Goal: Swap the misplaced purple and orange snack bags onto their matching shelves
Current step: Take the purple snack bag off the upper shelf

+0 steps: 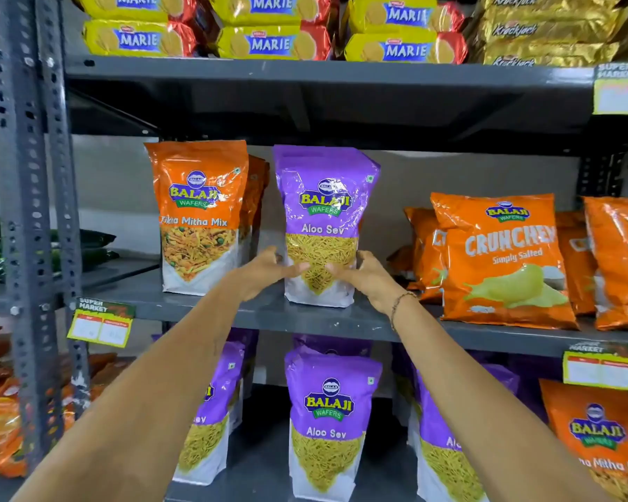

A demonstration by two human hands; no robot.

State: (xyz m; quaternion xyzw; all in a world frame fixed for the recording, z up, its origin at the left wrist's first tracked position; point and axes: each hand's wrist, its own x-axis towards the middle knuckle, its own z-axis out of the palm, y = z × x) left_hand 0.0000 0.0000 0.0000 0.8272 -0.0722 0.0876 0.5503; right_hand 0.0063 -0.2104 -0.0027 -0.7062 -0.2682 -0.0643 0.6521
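Note:
A purple Aloo Sev bag (323, 197) stands upright on the middle shelf (269, 315), beside orange Tikha Mitha Mix bags (200, 211). My left hand (269, 271) grips its lower left side and my right hand (363, 277) grips its lower right side. On the shelf below stand purple Aloo Sev bags (327, 422), and among them at the far right an orange Tikha Mitha Mix bag (599, 436).
Orange Crunchex bags (504, 259) fill the right of the middle shelf. Marie biscuit packs (272, 27) and gold Krackjack packs (544, 27) sit on the top shelf. A grey slotted upright (33, 211) stands at left. Price tags (100, 322) hang from the shelf edges.

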